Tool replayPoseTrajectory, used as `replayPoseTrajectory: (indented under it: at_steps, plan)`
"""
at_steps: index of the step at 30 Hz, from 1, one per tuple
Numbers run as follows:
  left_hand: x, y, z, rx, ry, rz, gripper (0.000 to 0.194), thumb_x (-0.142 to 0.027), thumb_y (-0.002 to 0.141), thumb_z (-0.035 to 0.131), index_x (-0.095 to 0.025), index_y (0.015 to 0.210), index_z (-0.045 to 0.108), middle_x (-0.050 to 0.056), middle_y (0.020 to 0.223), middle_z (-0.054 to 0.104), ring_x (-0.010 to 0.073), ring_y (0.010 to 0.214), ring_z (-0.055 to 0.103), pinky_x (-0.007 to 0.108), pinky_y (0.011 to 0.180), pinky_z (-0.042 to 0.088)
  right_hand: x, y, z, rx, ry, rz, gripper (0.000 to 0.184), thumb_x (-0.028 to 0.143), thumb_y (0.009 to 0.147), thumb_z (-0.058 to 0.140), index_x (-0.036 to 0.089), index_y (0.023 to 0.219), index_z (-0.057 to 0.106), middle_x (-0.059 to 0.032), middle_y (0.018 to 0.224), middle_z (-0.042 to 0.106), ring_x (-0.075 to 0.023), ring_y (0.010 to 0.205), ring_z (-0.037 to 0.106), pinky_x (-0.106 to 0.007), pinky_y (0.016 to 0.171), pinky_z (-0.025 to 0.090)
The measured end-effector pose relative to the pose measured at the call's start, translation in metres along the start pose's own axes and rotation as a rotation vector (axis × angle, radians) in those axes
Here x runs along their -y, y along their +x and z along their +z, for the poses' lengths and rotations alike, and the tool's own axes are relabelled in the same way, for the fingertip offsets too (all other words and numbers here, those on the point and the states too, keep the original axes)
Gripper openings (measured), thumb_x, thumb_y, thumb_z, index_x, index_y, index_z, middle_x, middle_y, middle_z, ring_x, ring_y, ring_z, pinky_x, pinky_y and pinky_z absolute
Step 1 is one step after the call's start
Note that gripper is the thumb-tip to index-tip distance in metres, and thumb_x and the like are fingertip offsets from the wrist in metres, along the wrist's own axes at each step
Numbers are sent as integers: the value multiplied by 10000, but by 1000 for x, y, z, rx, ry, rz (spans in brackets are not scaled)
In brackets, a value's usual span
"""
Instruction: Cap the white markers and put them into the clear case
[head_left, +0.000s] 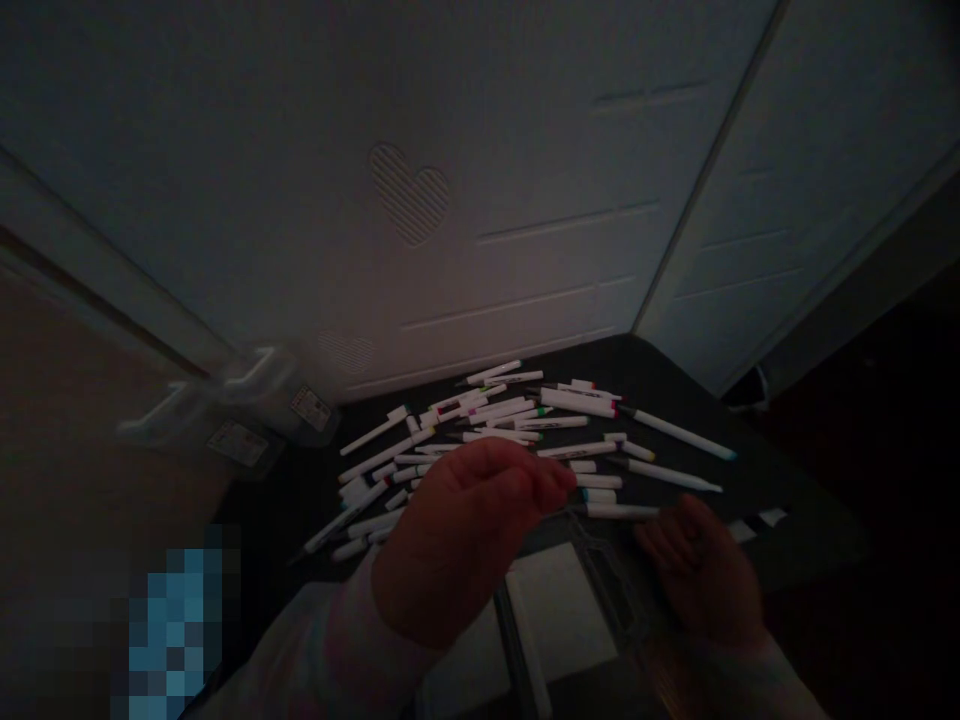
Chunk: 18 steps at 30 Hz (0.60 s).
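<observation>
Many white markers point(577, 403) with coloured ends lie scattered over a dark tabletop point(802, 520). My left hand point(472, 530) is raised over the nearer markers, its fingers pressed together; whether anything is between them does not show. To the right, my right hand point(701, 570) is curled closed beside the end of a white marker point(622, 511), and its fingers hide what they may hold. Between and below my hands is a transparent plastic case point(619, 590) with white panels point(562, 610). A white marker-like stick point(529, 645) lies along the case's middle.
Two transparent plastic containers with labels point(238, 440) stand at the table's left edge. A white panel with an embossed heart point(411, 195) rises behind the table. At lower left is a pixelated blue patch point(176, 630). The scene is very dark.
</observation>
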<state>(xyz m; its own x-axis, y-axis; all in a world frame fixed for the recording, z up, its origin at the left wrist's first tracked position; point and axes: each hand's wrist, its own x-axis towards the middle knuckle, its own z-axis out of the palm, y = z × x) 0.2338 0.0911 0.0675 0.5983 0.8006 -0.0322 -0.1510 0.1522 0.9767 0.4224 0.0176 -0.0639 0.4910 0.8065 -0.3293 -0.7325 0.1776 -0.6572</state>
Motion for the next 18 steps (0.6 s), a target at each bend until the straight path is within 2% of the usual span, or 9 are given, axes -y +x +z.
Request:
replayPoseTrajectory:
  at_steps: [3,6,12,14,18]
  plan:
    - [0,-7,-3,-16,-32,6,278,-440,788,466,-205,649,414,17,679,568,157,813,595,368,840,487,1,-1,0,-6,-3,7,414,270,758,592,174,466,315,61,363,255,-54,333,229,-218,376,319]
    - [1,-16,-7,-79,-97,31,276,-428,774,491,-205,642,395,0,660,528,141,776,584,344,805,498,2,-2,1,9,0,-2,404,250,755,583,174,464,313,61,358,257,-55,328,232,-219,379,319]
    - [5,-35,-24,-288,90,-48,266,-389,857,273,-219,768,458,50,839,629,173,885,602,373,793,503,3,-2,2,48,4,8,385,231,747,588,166,477,323,66,358,263,-45,327,223,-202,383,302]
    - [8,-41,-32,-353,27,-37,203,-334,846,330,-232,782,493,23,845,645,161,882,610,365,801,507,3,0,2,66,23,6,369,241,745,599,164,490,343,70,363,272,-42,330,230,-196,389,306]
    - [19,-52,-48,-449,-170,30,116,-232,779,486,-255,692,560,-53,725,655,109,734,622,288,739,535,4,2,3,91,26,23,352,273,731,630,163,506,384,77,379,287,-36,338,246,-193,413,340]
